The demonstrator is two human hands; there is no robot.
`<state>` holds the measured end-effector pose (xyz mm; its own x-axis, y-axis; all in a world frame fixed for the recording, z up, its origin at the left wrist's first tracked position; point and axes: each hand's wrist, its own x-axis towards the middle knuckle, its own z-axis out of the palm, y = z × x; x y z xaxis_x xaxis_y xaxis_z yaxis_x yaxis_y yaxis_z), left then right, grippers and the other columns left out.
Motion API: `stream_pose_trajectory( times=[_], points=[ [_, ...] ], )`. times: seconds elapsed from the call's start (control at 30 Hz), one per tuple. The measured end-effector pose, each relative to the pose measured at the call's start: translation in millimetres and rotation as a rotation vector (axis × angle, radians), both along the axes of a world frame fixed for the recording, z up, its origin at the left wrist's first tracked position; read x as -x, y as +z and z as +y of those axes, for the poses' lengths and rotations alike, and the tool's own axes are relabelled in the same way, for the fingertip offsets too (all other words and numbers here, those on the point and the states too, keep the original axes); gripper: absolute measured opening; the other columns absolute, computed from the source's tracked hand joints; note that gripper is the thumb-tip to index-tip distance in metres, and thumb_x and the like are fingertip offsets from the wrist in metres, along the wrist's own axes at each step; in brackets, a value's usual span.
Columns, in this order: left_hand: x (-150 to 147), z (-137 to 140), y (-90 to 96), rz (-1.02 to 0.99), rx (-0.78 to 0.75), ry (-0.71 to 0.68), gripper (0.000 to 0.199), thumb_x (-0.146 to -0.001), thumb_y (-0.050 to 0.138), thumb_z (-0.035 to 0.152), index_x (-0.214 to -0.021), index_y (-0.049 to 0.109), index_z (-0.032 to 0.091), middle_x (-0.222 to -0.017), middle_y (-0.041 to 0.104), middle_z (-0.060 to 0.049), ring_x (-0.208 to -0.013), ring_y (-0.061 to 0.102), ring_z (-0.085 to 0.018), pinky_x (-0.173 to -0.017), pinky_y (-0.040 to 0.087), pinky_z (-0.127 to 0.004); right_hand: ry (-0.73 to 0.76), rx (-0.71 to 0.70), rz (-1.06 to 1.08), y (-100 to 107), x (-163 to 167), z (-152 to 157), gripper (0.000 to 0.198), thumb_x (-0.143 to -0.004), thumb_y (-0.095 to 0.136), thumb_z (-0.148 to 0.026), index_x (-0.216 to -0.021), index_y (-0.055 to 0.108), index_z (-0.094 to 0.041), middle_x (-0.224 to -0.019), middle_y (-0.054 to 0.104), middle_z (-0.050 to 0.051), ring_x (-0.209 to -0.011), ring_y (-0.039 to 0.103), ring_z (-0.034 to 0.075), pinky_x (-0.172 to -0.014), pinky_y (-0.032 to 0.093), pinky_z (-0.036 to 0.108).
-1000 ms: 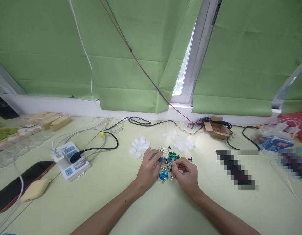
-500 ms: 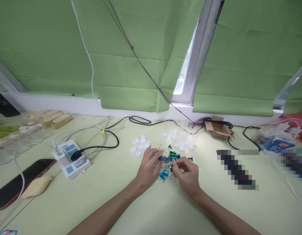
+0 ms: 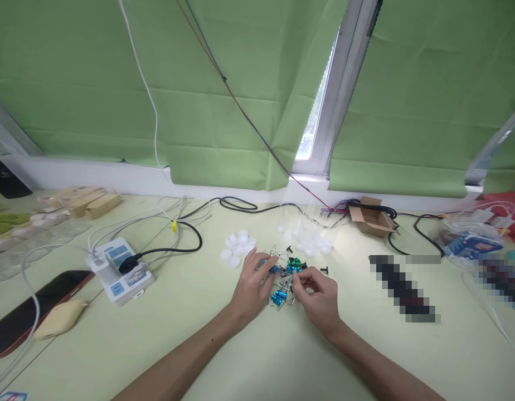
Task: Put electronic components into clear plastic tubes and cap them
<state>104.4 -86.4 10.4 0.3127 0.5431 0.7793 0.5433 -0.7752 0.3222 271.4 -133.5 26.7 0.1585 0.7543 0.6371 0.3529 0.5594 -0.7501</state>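
A tangled pile of small shiny blue and green metal parts with bent silvery wires lies on the table between my hands. My left hand reaches over the pile's left side, its fingers apart and slightly bent, touching the parts. At the right edge, thumb and forefinger of my right hand are pinched together; whatever sits between them is hidden. Two small black T-shaped pieces lie loose: one black piece behind the pile, another black piece to its right.
White round caps lie behind my left hand, with clear containers farther right. A power strip with cables, a phone and a beige case occupy the left. An open cardboard box stands at the back right.
Both hands keep almost the same pose over the pile. The whole view has shifted very slightly; no part has visibly been moved away.
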Motion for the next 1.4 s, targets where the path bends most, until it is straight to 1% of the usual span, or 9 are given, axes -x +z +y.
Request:
stream_pose_trajectory(
  times=[0.3,0.43,0.5,0.67,0.87,1.0,1.23,1.4],
  points=[
    [-3,-2,3.2,-0.001,-0.008,-0.012,0.030,-0.090,0.054,0.009,-0.116,0.060,0.023,-0.103,0.063,-0.005,-0.097,0.061,-0.019,-0.108,0.041,-0.051,0.028,-0.034,-0.046,0,1,0,0.020,-0.088,0.060,-0.019,-0.068,0.058,-0.017,-0.053,0.054,-0.003,-0.044,0.047,0.009,-0.044,0.041,0.020],
    [-2,-2,3.9,-0.002,-0.002,-0.013,0.029,-0.090,0.053,0.010,-0.115,0.060,0.023,-0.102,0.063,-0.005,-0.096,0.061,-0.019,-0.107,0.041,-0.052,0.027,-0.064,-0.071,0,0,2,0.019,-0.088,0.060,-0.019,-0.070,0.059,-0.017,-0.055,0.055,-0.002,-0.046,0.048,0.009,-0.045,0.042,0.021],
    [-2,-2,3.5,-0.002,-0.004,-0.010,0.029,-0.090,0.054,0.010,-0.115,0.060,0.023,-0.102,0.063,-0.006,-0.097,0.061,-0.020,-0.107,0.041,-0.052,0.038,-0.058,-0.070,-1,0,3,0.018,-0.089,0.059,-0.019,-0.071,0.059,-0.017,-0.056,0.056,-0.002,-0.046,0.049,0.009,-0.046,0.043,0.021],
    [-1,-1,2.6,-0.014,0.010,-0.005,0.029,-0.090,0.055,0.010,-0.116,0.060,0.022,-0.103,0.063,-0.006,-0.099,0.060,-0.020,-0.107,0.041,-0.051,0.113,0.037,0.003,-3,-2,2,0.018,-0.092,0.058,-0.024,-0.076,0.061,-0.017,-0.057,0.057,-0.002,-0.045,0.052,0.010,-0.046,0.046,0.023],
    [1,2,2.5,-0.052,0.059,-0.004,0.027,-0.091,0.056,0.013,-0.116,0.060,0.023,-0.103,0.063,-0.006,-0.099,0.060,-0.021,-0.104,0.043,-0.050,0.160,0.163,0.153,-4,-5,2,0.020,-0.096,0.053,-0.034,-0.086,0.060,-0.018,-0.060,0.059,-0.001,-0.047,0.055,0.011,-0.046,0.046,0.023],
    [2,3,2.3,-0.086,0.075,-0.003,0.025,-0.091,0.057,0.015,-0.115,0.061,0.023,-0.102,0.064,-0.006,-0.099,0.060,-0.021,-0.103,0.044,-0.049,0.212,0.234,0.221,-4,-6,4,0.023,-0.095,0.055,-0.039,-0.085,0.060,-0.018,-0.061,0.059,-0.001,-0.047,0.053,0.010,-0.044,0.045,0.022],
    [2,4,1.8,-0.101,0.082,-0.009,0.024,-0.091,0.056,0.014,-0.113,0.061,0.023,-0.102,0.063,-0.007,-0.099,0.059,-0.021,-0.098,0.047,-0.047,0.346,0.347,0.292,-3,-7,9,0.026,-0.094,0.057,-0.043,-0.085,0.057,-0.019,-0.065,0.058,-0.002,-0.047,0.054,0.009,-0.043,0.043,0.021],
    [3,5,0.5,-0.101,0.066,-0.004,0.025,-0.091,0.056,0.013,-0.113,0.061,0.023,-0.102,0.063,-0.007,-0.098,0.059,-0.022,-0.094,0.049,-0.045,0.392,0.381,0.291,-2,-7,11,0.029,-0.094,0.057,-0.046,-0.085,0.057,-0.019,-0.066,0.058,-0.002,-0.046,0.054,0.008,-0.042,0.043,0.020]
  ],
)
